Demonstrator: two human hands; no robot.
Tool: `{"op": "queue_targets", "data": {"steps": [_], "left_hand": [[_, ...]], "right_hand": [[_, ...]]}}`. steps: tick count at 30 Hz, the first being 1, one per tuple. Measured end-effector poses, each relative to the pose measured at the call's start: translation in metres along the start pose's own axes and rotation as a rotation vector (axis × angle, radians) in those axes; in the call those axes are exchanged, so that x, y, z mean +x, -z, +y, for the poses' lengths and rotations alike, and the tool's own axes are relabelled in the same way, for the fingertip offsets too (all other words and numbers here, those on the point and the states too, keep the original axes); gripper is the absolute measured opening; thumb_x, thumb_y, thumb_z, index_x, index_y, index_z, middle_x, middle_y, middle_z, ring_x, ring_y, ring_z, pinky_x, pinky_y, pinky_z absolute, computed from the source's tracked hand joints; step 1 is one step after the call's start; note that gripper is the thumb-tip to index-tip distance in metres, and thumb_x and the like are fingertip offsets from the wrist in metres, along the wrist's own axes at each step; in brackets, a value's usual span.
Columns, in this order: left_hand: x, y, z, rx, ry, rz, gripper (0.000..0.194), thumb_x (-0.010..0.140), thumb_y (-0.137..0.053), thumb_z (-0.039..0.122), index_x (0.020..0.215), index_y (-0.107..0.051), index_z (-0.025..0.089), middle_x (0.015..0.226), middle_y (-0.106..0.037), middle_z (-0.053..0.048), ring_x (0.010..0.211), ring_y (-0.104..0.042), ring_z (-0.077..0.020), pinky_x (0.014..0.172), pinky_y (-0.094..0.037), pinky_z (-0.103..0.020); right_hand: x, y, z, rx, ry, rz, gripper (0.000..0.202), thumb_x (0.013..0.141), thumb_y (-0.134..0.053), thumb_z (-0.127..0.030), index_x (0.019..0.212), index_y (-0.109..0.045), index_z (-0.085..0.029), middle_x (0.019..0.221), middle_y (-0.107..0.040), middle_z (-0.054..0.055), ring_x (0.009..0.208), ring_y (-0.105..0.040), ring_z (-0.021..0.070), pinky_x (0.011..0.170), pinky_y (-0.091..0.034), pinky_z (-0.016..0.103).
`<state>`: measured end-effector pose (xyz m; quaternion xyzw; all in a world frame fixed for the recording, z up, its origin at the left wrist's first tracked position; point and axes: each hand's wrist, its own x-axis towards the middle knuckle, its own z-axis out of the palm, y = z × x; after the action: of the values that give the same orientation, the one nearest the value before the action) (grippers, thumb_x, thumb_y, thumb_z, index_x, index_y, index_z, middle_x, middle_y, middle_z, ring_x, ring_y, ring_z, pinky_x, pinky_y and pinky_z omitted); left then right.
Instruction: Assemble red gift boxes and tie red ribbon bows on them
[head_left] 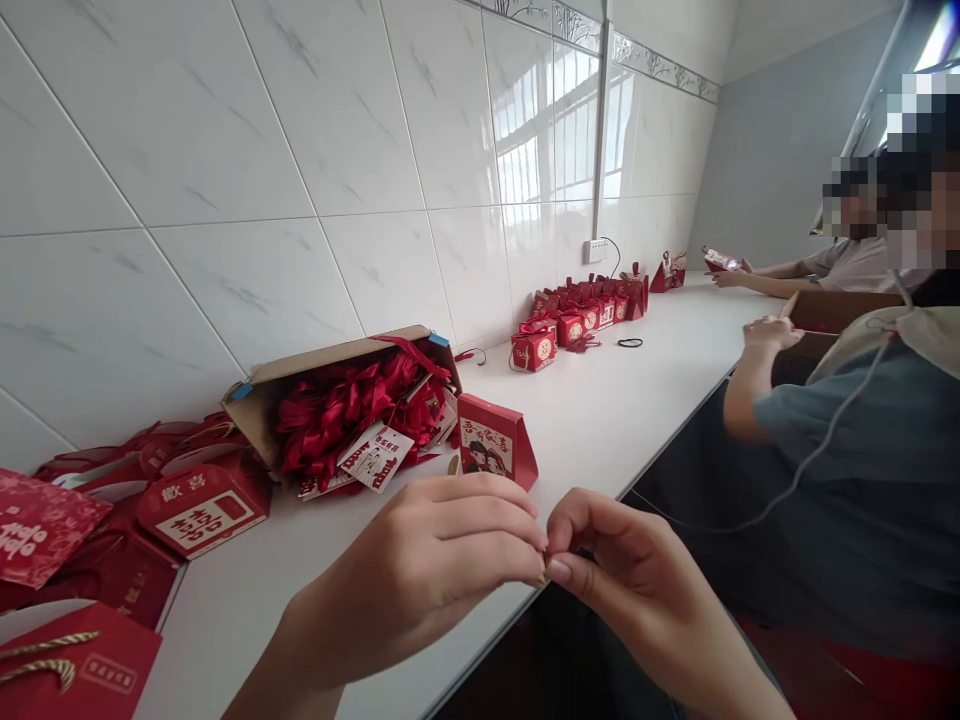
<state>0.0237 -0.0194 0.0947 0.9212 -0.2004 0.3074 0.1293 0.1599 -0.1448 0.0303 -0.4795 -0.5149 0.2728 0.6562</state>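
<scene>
My left hand and my right hand meet fingertip to fingertip above the table's front edge. Both are closed in a pinch. Between the fingertips shows a sliver of something small and brownish, mostly hidden, and I cannot make out what it is. Just beyond my left hand a red triangular gift box with a printed couple stands upright on the white table. To its left a cardboard box lies open towards me, filled with red ribbons and printed tags.
Red gift boxes and bags crowd the left side. Further along the wall stand rows of small red boxes, with a black loop close by. At right sits a co-worker by an open carton; another person sits beyond.
</scene>
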Motion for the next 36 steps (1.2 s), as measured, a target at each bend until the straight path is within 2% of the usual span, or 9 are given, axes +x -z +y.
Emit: {"op": "queue_targets", "data": {"steps": [8, 13, 16, 20, 25, 29, 32, 34, 36], "left_hand": [[-0.003, -0.007, -0.004, 0.096, 0.088, -0.143, 0.018, 0.085, -0.048, 0.0, 0.084, -0.06, 0.015, 0.081, -0.066, -0.004, 0.082, -0.061, -0.0139, 0.074, -0.052, -0.024], [-0.006, -0.015, -0.012, 0.095, 0.141, -0.121, 0.015, 0.086, -0.049, 0.003, 0.081, -0.058, 0.014, 0.084, -0.066, -0.006, 0.083, -0.06, -0.0144, 0.075, -0.052, -0.026], [-0.006, -0.017, -0.014, 0.063, 0.172, -0.092, 0.014, 0.084, -0.052, 0.001, 0.083, -0.058, 0.014, 0.085, -0.065, -0.005, 0.084, -0.06, -0.0141, 0.079, -0.051, -0.027], [-0.007, -0.013, -0.015, 0.028, 0.244, -0.09, 0.013, 0.084, -0.054, 0.003, 0.084, -0.06, 0.014, 0.084, -0.065, -0.004, 0.083, -0.059, -0.0137, 0.078, -0.051, -0.027], [-0.006, -0.004, -0.015, -0.006, 0.301, -0.146, 0.012, 0.084, -0.057, 0.005, 0.085, -0.063, 0.015, 0.083, -0.065, -0.003, 0.081, -0.06, -0.0129, 0.075, -0.051, -0.026], [-0.005, -0.001, -0.015, 0.001, 0.279, -0.124, 0.012, 0.083, -0.058, 0.006, 0.083, -0.063, 0.016, 0.084, -0.066, -0.002, 0.083, -0.062, -0.0132, 0.079, -0.05, -0.027], [-0.007, -0.001, -0.016, -0.006, 0.281, -0.069, 0.012, 0.082, -0.06, 0.006, 0.08, -0.062, 0.017, 0.083, -0.067, -0.002, 0.083, -0.062, -0.0132, 0.081, -0.05, -0.027], [-0.008, 0.0, -0.015, -0.013, 0.308, -0.046, 0.012, 0.081, -0.061, 0.006, 0.08, -0.061, 0.018, 0.081, -0.066, -0.001, 0.082, -0.062, -0.013, 0.079, -0.05, -0.026], [-0.008, 0.002, -0.013, -0.01, 0.339, -0.048, 0.013, 0.081, -0.061, 0.006, 0.08, -0.06, 0.019, 0.079, -0.066, 0.001, 0.079, -0.062, -0.012, 0.076, -0.049, -0.024]], "right_hand": [[0.002, 0.002, 0.007, -0.284, 0.022, 0.023, 0.009, 0.081, -0.058, -0.015, 0.073, -0.056, -0.019, 0.07, -0.057, -0.001, 0.065, -0.052, 0.0119, 0.057, -0.041, 0.022], [-0.001, -0.006, 0.017, -0.557, 0.246, 0.228, 0.014, 0.081, -0.052, -0.007, 0.074, -0.054, -0.019, 0.071, -0.058, 0.0, 0.064, -0.053, 0.0131, 0.057, -0.042, 0.024], [0.0, -0.008, 0.02, -0.617, 0.299, 0.295, 0.014, 0.082, -0.052, -0.007, 0.076, -0.054, -0.02, 0.072, -0.06, 0.0, 0.065, -0.054, 0.0141, 0.059, -0.043, 0.025], [0.006, -0.007, 0.019, -0.531, 0.252, 0.22, 0.013, 0.082, -0.056, -0.009, 0.075, -0.055, -0.02, 0.072, -0.061, 0.0, 0.065, -0.056, 0.0132, 0.06, -0.044, 0.025], [0.013, -0.006, 0.017, -0.357, 0.097, 0.102, 0.01, 0.083, -0.057, -0.016, 0.073, -0.057, -0.019, 0.071, -0.061, 0.0, 0.066, -0.054, 0.0132, 0.053, -0.04, 0.022], [0.017, -0.004, 0.02, -0.186, 0.025, 0.039, 0.012, 0.084, -0.06, -0.028, 0.076, -0.059, -0.018, 0.073, -0.061, 0.001, 0.07, -0.052, 0.0137, 0.066, -0.043, 0.025], [0.028, -0.002, 0.034, -0.019, 0.001, 0.002, 0.021, 0.082, -0.061, -0.039, 0.076, -0.06, -0.018, 0.075, -0.062, 0.002, 0.073, -0.054, 0.0154, 0.07, -0.045, 0.028], [0.043, -0.001, 0.052, 0.024, 0.046, 0.124, 0.025, 0.082, -0.059, -0.044, 0.084, -0.059, -0.02, 0.083, -0.063, 0.004, 0.079, -0.058, 0.0183, 0.074, -0.047, 0.032], [0.062, 0.0, 0.075, -0.075, 0.143, 0.421, 0.035, 0.079, -0.063, -0.045, 0.104, -0.055, -0.022, 0.109, -0.06, 0.009, 0.102, -0.056, 0.0234, 0.085, -0.046, 0.038]]}}
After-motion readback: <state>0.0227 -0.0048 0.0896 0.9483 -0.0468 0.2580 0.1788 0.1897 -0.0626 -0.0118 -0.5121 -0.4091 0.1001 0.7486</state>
